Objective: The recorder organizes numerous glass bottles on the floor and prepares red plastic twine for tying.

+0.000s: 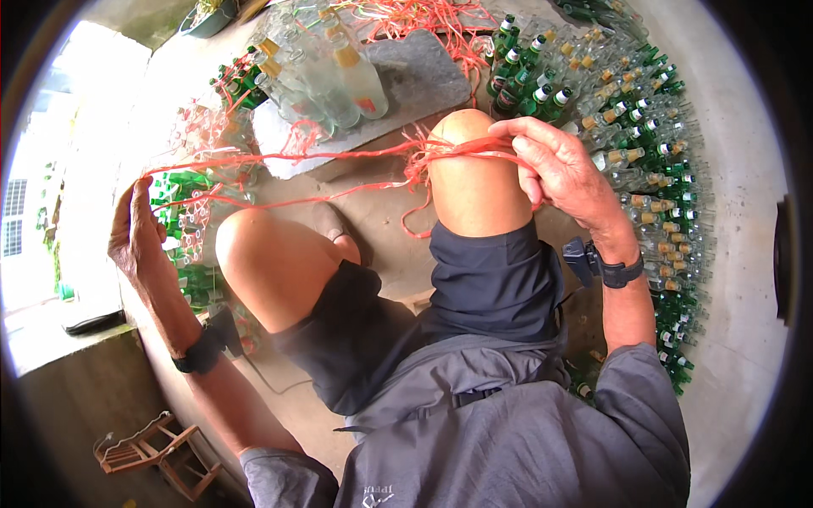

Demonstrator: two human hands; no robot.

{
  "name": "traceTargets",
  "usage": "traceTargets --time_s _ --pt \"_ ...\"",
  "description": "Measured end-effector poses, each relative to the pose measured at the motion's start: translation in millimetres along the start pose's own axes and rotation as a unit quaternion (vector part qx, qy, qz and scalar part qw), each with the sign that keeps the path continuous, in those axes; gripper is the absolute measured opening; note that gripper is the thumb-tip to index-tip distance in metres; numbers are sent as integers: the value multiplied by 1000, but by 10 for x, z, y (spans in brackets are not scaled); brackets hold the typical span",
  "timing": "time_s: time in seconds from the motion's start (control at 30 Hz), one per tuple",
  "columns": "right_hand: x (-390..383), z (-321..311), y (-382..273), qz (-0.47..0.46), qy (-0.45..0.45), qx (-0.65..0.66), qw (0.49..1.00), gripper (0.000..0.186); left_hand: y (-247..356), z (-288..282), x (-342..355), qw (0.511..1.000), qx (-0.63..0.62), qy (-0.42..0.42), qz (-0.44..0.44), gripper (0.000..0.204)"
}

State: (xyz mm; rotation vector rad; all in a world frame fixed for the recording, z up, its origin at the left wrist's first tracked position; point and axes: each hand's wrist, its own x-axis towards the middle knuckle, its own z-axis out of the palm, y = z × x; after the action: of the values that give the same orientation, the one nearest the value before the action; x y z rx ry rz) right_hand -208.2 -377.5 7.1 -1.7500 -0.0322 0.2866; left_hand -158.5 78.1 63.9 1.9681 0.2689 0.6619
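Observation:
A loop of red plastic twine stretches between my hands above my knees. At the left, my left hand is closed around one end of the loop. My right hand pinches the bunched strands over my right knee. Between the hands, nearer the right one, sits a frayed knot with loose tails hanging down. Past my knees, a cluster of clear glass bottles stands upright on a grey slab.
Many green and clear bottles line the right wall. More bottles in red netting stand at the left. A tangle of red twine lies at the far side. A small wooden chair is at the lower left.

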Motion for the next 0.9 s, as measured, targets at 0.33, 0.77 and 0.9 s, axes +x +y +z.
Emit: traceTargets --time_s 0.33,0.77,0.9 --pt "-113 173 95 -98 94 -265 955 18 72 -52 -65 1000 -24 8 -1 25" --pt "-342 -32 -58 -305 163 -292 892 11 -39 -133 180 988 -104 23 -108 22" --pt "-510 -239 -30 -279 235 -279 888 10 -183 -138 220 988 -99 26 -114 20"
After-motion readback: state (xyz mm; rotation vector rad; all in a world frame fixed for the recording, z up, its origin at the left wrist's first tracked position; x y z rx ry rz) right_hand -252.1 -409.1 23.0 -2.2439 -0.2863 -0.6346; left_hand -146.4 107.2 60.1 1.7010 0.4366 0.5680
